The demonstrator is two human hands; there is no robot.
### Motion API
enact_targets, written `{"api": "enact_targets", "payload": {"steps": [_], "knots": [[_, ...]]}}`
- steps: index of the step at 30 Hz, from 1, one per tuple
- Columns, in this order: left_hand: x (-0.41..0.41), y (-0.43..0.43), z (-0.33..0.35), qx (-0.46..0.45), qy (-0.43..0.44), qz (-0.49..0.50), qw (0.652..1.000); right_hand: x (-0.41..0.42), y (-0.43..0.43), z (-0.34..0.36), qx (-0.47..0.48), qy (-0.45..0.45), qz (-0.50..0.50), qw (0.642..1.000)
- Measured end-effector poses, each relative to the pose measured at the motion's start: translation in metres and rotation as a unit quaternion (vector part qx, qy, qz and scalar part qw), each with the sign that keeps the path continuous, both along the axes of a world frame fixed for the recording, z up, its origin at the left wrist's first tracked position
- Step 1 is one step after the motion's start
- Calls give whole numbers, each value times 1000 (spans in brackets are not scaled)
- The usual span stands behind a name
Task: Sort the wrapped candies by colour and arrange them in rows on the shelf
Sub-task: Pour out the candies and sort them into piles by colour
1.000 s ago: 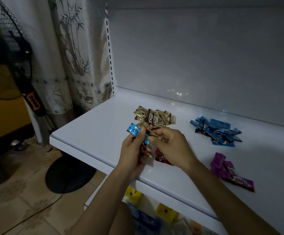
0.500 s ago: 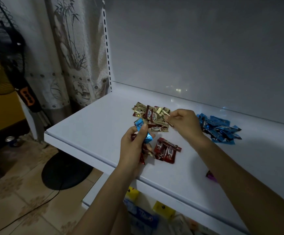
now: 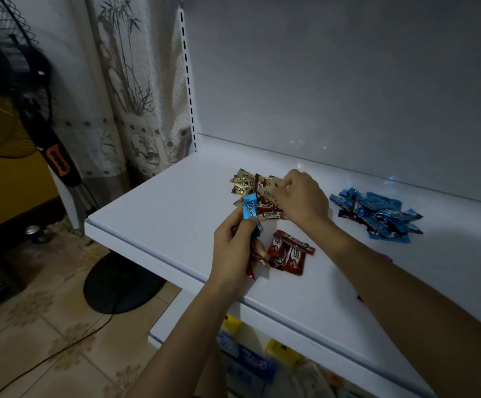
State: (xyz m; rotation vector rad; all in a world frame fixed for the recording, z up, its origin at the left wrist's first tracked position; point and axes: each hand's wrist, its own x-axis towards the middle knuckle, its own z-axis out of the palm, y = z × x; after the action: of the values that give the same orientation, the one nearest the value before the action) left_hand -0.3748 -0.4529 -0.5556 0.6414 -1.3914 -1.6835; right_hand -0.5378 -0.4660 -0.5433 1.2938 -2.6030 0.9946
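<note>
My left hand grips a bunch of wrapped candies above the white shelf, a blue candy sticking up on top and red ones below the palm. My right hand reaches over the gold candy pile at the back, its fingertips pinching a gold wrapper at the pile. A small group of red candies lies near the front. The blue candy pile sits to the right. A purple candy peeks out behind my right forearm.
The shelf's grey back panel rises behind the piles. A standing fan with a round black base is on the tiled floor at left, beside a patterned curtain. Packaged goods fill the lower shelf.
My right hand has moved from beside my left hand back to the gold pile with a gold candy. The red candies it covered now show. My left hand kept its bunch.
</note>
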Motion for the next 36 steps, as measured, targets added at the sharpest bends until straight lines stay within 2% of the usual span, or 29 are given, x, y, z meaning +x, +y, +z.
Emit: {"api": "enact_targets", "payload": {"steps": [1,3,5,8,11,14,16,18,20,22,24,28,31,34,35,36], "knots": [[-1,0,0,-1,4,3,1000,7,3,4,-42,-59,35,997],[-2,-1,-1,9,14,2,1000,25,15,17,-96,-222,133,961],[-1,-2,0,30,24,-2,999,37,30,25,-73,-311,223,921],[-1,-1,2,30,27,-9,999,39,41,26,-28,-326,294,898],[-2,1,2,-4,6,-21,1000,33,48,24,-25,-356,293,887],[-3,0,-1,8,-10,-27,1000,28,55,22,-60,-391,251,884],[-3,0,-3,13,-14,-26,999,12,60,21,-98,-354,166,915],[-4,0,-3,8,-19,-28,999,-12,68,20,-126,-253,85,955],[-5,1,-5,9,-18,-30,999,-38,80,17,-144,-165,12,976],[-6,1,-3,14,-11,-34,999,-63,93,18,-116,-78,-76,987],[-6,1,-3,16,-7,-36,999,-85,103,17,-51,-27,-134,989],[-6,0,-4,9,-8,-36,999,-114,108,-2,70,-1,-172,983],[-6,0,-4,6,-11,-31,999,-120,107,-9,100,80,-211,969],[-6,0,-4,8,-6,-32,999,-106,103,-6,46,122,-202,971],[-6,0,-4,7,-8,-30,1000,-95,99,-1,-5,94,-157,983],[-7,0,-5,2,-9,-26,1000,-79,95,5,-52,26,-92,994]]}}
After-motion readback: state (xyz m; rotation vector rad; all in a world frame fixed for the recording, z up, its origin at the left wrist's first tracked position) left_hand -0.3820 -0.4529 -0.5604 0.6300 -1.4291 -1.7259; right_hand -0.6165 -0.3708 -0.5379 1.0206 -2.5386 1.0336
